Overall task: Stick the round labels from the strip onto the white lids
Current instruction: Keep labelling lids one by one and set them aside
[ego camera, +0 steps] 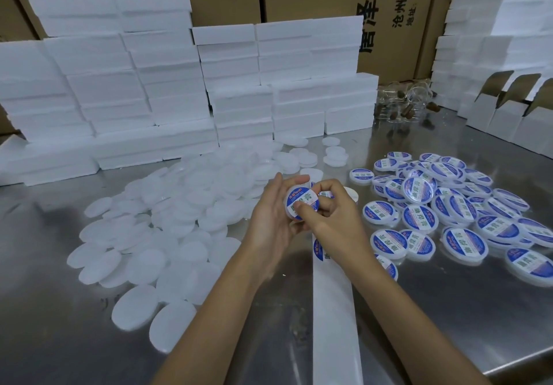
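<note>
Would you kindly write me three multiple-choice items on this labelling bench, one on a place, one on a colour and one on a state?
1. Where does the pile of labelled lids lie?
A. right of the hands
B. left of the hands
C. on the foam blocks

2. The label's rim is
A. red
B. blue
C. green

3. The lid held in the left hand is
A. bare
B. labelled
C. broken

Answers: 1 A, it lies on the table's right side; 2 B, a blue band rings it; 3 B, the right hand presses its label down.

Two hands (269,223), one label strip (332,309), countless lids (167,211).
</note>
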Demonstrator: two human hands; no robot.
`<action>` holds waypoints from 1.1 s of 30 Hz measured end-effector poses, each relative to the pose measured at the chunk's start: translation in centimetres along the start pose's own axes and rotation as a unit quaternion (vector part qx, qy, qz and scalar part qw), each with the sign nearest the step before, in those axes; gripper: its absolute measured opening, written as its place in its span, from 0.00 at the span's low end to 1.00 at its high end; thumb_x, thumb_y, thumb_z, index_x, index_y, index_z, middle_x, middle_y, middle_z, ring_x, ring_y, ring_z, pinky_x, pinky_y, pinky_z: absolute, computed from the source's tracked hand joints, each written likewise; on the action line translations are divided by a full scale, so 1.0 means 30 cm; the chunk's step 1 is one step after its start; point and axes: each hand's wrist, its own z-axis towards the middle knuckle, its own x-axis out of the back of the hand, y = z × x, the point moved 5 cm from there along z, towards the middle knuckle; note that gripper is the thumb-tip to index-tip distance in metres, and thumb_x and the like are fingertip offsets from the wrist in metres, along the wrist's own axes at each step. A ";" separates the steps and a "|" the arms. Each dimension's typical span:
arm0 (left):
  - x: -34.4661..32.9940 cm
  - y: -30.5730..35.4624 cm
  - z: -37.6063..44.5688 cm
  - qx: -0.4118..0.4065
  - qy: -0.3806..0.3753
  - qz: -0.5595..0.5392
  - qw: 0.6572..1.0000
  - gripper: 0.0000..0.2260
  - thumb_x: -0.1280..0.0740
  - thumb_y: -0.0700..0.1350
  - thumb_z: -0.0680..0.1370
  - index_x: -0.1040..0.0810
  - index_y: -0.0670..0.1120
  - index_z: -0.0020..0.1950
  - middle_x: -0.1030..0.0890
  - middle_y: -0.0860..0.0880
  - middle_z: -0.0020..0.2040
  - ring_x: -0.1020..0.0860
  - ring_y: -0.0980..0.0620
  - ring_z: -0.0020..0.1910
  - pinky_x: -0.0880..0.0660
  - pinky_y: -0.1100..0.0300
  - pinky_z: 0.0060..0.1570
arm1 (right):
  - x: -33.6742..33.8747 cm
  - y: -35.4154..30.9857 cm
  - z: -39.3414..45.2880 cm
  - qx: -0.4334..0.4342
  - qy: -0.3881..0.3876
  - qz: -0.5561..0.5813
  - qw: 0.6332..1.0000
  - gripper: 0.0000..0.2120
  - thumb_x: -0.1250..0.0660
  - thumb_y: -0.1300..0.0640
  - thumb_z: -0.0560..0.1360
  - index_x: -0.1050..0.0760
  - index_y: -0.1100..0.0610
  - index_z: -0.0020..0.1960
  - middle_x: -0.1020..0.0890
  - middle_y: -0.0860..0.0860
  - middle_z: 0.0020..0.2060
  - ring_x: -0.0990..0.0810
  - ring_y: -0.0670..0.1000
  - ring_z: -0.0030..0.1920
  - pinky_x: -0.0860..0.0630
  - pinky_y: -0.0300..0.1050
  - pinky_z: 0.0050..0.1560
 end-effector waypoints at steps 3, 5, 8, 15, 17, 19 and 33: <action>-0.010 -0.001 -0.003 -0.005 -0.001 0.000 1.000 0.23 0.47 0.56 0.85 0.23 0.41 0.66 0.19 0.36 0.62 0.19 0.44 0.58 0.26 0.46 0.65 | 0.004 0.009 0.000 0.001 0.007 -0.006 1.000 0.11 0.28 0.60 0.74 0.29 0.52 0.50 0.13 0.49 0.41 0.14 0.51 0.42 0.17 0.56 0.50; -0.013 -0.002 -0.005 -0.011 -0.008 0.012 1.000 0.22 0.47 0.55 0.85 0.22 0.42 0.65 0.17 0.40 0.57 0.18 0.46 0.55 0.24 0.50 0.61 | 0.005 0.012 0.001 0.005 0.009 -0.005 1.000 0.11 0.28 0.60 0.74 0.29 0.51 0.50 0.13 0.49 0.41 0.14 0.49 0.41 0.17 0.53 0.49; -0.019 -0.002 -0.008 -0.021 -0.021 0.033 0.999 0.20 0.45 0.54 0.84 0.23 0.43 0.66 0.16 0.44 0.54 0.17 0.49 0.51 0.22 0.54 0.57 | 0.007 0.011 0.000 0.022 0.018 -0.011 1.000 0.12 0.27 0.57 0.73 0.29 0.49 0.49 0.14 0.47 0.40 0.16 0.45 0.38 0.20 0.41 0.42; -0.032 0.036 -0.024 -0.045 -0.032 -0.042 0.998 0.24 0.39 0.55 0.77 0.25 0.41 0.66 0.19 0.39 0.58 0.19 0.43 0.56 0.23 0.49 0.61 | 0.029 -0.011 -0.020 0.096 0.077 -0.102 0.987 0.21 0.26 0.43 0.71 0.35 0.45 0.55 0.23 0.46 0.28 0.24 0.42 0.29 0.30 0.33 0.32; -0.029 0.039 -0.023 -0.031 -0.037 -0.086 0.995 0.22 0.42 0.54 0.81 0.25 0.40 0.67 0.20 0.37 0.59 0.21 0.39 0.58 0.27 0.43 0.66 | 0.036 -0.022 -0.025 0.103 0.096 -0.153 0.978 0.25 0.29 0.33 0.68 0.37 0.45 0.52 0.24 0.41 0.29 0.24 0.42 0.32 0.31 0.38 0.32; -0.027 0.029 -0.020 -0.013 -0.036 -0.106 0.994 0.21 0.45 0.54 0.84 0.25 0.40 0.66 0.19 0.36 0.58 0.22 0.38 0.59 0.31 0.40 0.70 | 0.043 -0.032 -0.030 0.101 0.115 -0.229 0.961 0.29 0.35 0.24 0.64 0.40 0.44 0.47 0.24 0.36 0.30 0.24 0.43 0.31 0.34 0.42 0.29; -0.054 0.020 -0.029 0.012 -0.056 -0.166 0.984 0.19 0.44 0.53 0.84 0.22 0.40 0.61 0.20 0.36 0.63 0.22 0.41 0.63 0.30 0.48 0.71 | 0.054 -0.069 -0.048 0.167 0.179 -0.352 0.903 0.24 0.50 0.30 0.76 0.30 0.49 0.45 0.26 0.45 0.28 0.25 0.51 0.30 0.35 0.45 0.31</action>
